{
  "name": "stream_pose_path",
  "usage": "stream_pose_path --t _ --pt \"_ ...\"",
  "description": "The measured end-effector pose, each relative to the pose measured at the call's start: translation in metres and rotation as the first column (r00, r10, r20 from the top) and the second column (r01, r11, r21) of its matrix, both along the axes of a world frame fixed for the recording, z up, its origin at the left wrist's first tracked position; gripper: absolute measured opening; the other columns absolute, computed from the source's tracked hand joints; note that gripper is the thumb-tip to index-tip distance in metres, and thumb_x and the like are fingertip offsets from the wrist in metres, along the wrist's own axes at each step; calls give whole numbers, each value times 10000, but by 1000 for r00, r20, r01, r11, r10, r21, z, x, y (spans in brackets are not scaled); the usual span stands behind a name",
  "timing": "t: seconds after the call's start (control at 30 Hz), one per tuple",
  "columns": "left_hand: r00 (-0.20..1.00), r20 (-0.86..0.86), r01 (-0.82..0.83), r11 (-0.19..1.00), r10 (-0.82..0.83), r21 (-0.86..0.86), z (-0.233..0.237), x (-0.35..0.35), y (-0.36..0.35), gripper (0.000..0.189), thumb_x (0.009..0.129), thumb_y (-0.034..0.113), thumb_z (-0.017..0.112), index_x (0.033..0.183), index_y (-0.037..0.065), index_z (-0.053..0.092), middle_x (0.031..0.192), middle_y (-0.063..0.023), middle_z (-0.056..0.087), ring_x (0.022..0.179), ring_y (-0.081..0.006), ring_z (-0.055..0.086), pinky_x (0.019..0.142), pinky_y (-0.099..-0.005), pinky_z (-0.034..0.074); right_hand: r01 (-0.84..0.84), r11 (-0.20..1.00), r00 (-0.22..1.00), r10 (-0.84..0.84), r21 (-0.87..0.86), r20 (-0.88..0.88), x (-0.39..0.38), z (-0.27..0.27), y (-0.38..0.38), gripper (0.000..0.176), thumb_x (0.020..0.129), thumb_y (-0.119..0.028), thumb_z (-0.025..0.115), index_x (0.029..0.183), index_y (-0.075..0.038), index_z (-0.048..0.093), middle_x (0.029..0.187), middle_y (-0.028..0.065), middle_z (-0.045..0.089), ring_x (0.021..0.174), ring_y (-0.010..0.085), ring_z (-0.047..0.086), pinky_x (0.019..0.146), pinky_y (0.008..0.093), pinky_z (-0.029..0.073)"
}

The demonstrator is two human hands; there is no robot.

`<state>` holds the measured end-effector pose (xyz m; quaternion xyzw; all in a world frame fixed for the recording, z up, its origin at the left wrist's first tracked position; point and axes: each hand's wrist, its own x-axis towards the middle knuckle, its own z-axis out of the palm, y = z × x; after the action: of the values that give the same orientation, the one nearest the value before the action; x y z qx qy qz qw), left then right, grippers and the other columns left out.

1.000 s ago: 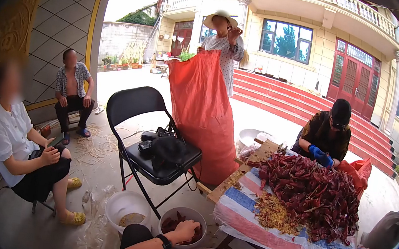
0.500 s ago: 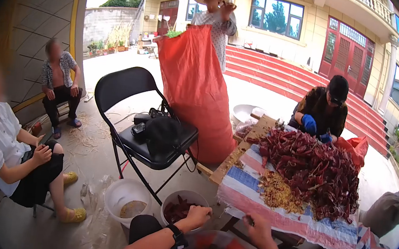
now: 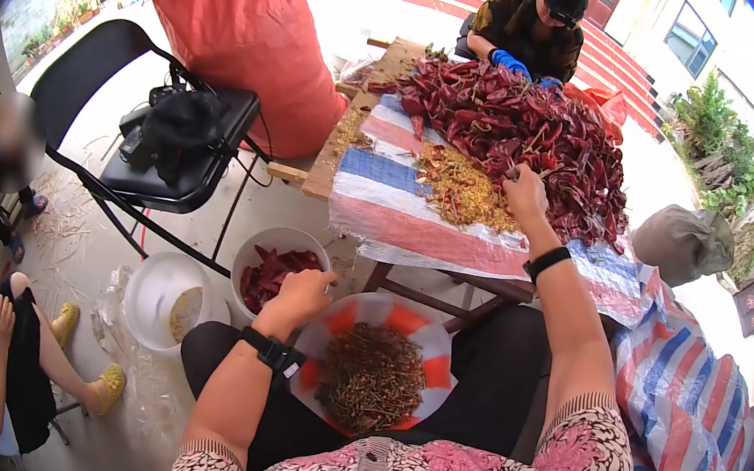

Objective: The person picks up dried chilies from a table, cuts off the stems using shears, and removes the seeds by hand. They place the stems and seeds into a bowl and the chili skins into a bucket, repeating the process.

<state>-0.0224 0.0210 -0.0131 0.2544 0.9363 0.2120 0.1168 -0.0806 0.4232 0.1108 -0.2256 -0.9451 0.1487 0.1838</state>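
A heap of dark red dried chilies lies on the striped sheet. My right hand reaches to the front of this heap, fingers closed at its edge beside the yellow seeds; what they grip cannot be made out. Over the rim of a white bucket with red chili pieces is my left hand, its fingers curled together, any content hidden. A red-and-white basin between my legs holds many brown stems.
Across the table a person in blue gloves works at the heap. A black folding chair with camera gear stands left, before a big red sack. A second white bucket and seated people are at left. A striped bag lies right.
My view has tipped down and shifted right. My right hand has moved from above the basin out to the chili heap. My left hand stays near the bucket of chili pieces.
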Motion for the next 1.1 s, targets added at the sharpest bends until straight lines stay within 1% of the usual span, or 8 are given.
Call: stream_pose_path --t 0.33,0.43,0.6,0.67,0.8,0.87,0.93,1.1 --pt "996 77 51 993 -43 -102 8 -5 4 309 783 189 595 1074 112 662 992 -156 674 953 -349 629 827 -440 498 -126 896 991 94 425 96 -50 -25 20 368 805 -137 628 1161 -213 576 1038 135 550 916 332 614 751 445 496" --pt "1000 16 16 1000 -16 -7 12 -6 6 285 776 169 569 1037 105 665 953 -176 676 910 -353 644 788 -460 508 -24 924 982 94 382 -164 -34 -12 10 321 794 -145 667 1101 -176 579 1032 126 519 902 323 617 722 449 497" --pt "993 120 -44 860 -21 508 18 -7 16 268 832 187 605 1066 66 651 878 -200 673 800 -323 666 736 -406 521 -233 962 865 273 146 -420 -4 4 -13 221 778 -194 728 958 -101 642 941 113 577 812 239 613 690 366 478" --pt "960 239 -68 713 -143 698 36 1 21 313 896 209 617 1148 22 612 926 -122 672 816 -166 626 751 -314 499 -456 783 863 273 -423 -425 28 8 -57 239 772 -188 749 882 -17 623 686 2 543 663 84 471 625 258 406" --pt "887 350 -173 483 -303 858 52 15 36 371 931 222 605 1224 -3 563 1075 -37 629 919 -113 575 820 -272 469 -478 558 877 354 -679 -326 96 -22 -147 234 764 -192 772 847 -32 622 681 -46 512 639 55 445 582 229 382" --pt "851 386 -211 442 -355 872 49 18 39 337 948 217 582 1205 0 558 1129 -53 613 1009 -128 586 897 -280 470 -492 576 868 382 -653 -317 114 -48 -180 244 768 -186 764 867 -30 604 726 -10 588 688 77 518 629 249 428" --pt "820 409 -255 385 -400 887 35 16 44 310 948 211 583 1180 6 565 1092 -49 617 990 -117 587 896 -278 477 -385 828 913 275 -409 -302 130 -64 -212 247 781 -182 749 905 -28 600 816 26 636 740 105 551 675 268 448" --pt "697 521 -487 208 -493 848 47 21 36 185 975 178 530 1106 48 554 1013 -31 613 954 -124 602 888 -286 492 -538 670 829 309 -512 -467 143 -69 -217 283 833 -164 708 1053 -26 597 872 36 639 776 113 568 714 282 474"
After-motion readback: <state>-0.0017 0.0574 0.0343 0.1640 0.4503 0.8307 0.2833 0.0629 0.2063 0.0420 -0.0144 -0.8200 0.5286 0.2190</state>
